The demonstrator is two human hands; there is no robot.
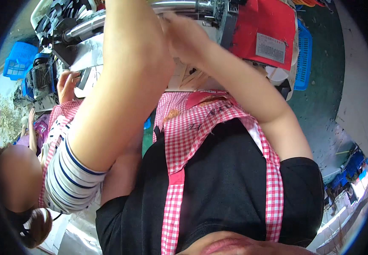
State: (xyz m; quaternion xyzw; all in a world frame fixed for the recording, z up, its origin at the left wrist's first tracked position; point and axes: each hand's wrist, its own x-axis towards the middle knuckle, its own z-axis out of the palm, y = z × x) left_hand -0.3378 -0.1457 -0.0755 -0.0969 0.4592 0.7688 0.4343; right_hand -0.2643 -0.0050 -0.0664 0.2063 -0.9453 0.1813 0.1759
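Note:
My right hand (183,36) reaches up to the machine at the top middle, close beside a co-worker's bare arm (135,63). It is blurred, and its fingers are partly hidden, so whether it holds anything does not show. My left upper arm (122,172) passes behind the co-worker's arm, which hides my left hand. That arm, in a striped sleeve (75,178), stretches across in front of me from the left. A shiny metal bar (84,32) runs along the machine. To its right is a red panel (262,32) bearing a pale label plate (270,47).
Dark strips (60,17) lie in a pile at the top left. Another hand (67,85) shows by the machine's edge at left, near a dark motor (41,76) and a blue basket (19,59). A second blue basket (303,57) stands right of the red panel.

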